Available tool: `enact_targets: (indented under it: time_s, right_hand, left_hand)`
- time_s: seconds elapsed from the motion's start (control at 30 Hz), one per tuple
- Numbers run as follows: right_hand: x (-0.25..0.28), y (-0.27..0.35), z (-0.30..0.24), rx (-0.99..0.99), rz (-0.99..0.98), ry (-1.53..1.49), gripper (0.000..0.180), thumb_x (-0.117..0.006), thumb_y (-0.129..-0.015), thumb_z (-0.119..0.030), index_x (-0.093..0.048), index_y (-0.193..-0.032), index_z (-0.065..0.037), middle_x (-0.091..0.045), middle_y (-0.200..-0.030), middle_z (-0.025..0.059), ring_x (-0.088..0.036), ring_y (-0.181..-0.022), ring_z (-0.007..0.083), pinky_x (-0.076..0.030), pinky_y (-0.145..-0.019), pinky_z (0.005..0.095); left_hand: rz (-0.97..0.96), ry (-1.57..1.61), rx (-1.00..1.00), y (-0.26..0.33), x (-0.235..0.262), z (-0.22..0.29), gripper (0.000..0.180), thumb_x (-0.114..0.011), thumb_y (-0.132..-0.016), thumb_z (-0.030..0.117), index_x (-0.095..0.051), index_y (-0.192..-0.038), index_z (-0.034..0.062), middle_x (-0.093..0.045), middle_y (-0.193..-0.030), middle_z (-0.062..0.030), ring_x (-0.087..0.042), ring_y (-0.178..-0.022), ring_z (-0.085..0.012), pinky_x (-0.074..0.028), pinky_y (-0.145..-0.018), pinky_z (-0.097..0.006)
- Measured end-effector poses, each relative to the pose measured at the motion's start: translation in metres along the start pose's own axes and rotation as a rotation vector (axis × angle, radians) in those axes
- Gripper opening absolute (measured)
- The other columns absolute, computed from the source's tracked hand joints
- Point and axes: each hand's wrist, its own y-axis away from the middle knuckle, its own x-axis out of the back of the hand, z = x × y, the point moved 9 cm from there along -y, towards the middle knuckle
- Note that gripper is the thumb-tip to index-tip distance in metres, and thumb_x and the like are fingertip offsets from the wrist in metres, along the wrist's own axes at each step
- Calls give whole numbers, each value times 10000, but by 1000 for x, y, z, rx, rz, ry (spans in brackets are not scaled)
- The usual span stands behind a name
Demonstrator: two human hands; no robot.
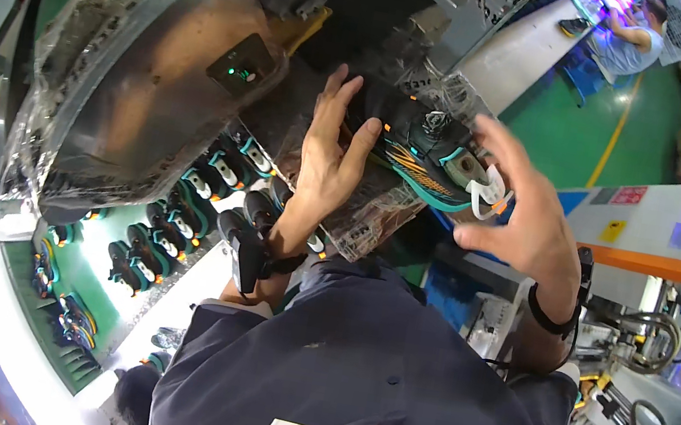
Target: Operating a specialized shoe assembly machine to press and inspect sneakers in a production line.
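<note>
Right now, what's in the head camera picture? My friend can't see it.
A person's open left hand and right hand are at opposite ends of a black shoe with orange and teal trim. More shoes are lined up on the left, and another person sits at the top right.

Green characters (248, 76) on dark display (250, 53), left of orange strip (664, 269); blurred red sign (629, 195), yellow label (612, 231) on white panel (651, 227) above strip.
</note>
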Motion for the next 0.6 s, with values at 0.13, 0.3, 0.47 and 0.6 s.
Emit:
enact_targets:
  time_s: [0.13, 0.3, 0.47, 0.6]
  right_hand:
    - [8, -2, -22, -69, 372, 226, 816, -818, -654, -140, -429, -1362, -21, -605, -1201, 233, -632, -1018, 364, -499, -864, 386]
    - [8, 27, -5, -250, 573, 430, 426, -779, -703, -154, -628, -1069, 4, -672, -945, 193, -659, -802, 325, -510, -718, 382]
    - [5, 24, -5, -98, 466, 406, 308, -708, -787, -119, -614, -1048, 15, -651, -915, 203, -645, -781, 341, -500, -680, 386]
    - [4, 18, 0, -167, 385, 266, 348, -704, -781, -117, -611, -1087, 21, -655, -948, 219, -642, -857, 380, -504, -767, 398]
  left_hand:
    - [-1, -16, -28, 0, 2, 1, 507, -637, -902, 182, -465, -1331, -28, -334, -1466, -302, -383, -1339, -419, -380, -1037, -422]
    - [-9, -2, 7, 1, 2, 4, 513, -643, -895, 196, -471, -1324, -27, -330, -1456, -323, -363, -1345, -448, -331, -1075, -454]
    - [-10, -29, -25, 1, -1, -1, 504, -632, -901, 207, -474, -1319, -26, -333, -1450, -327, -369, -1331, -460, -322, -1079, -467]
    - [16, -33, -57, 1, 2, 1, 509, -632, -902, 221, -473, -1315, -28, -340, -1445, -325, -364, -1327, -471, -301, -1092, -492]
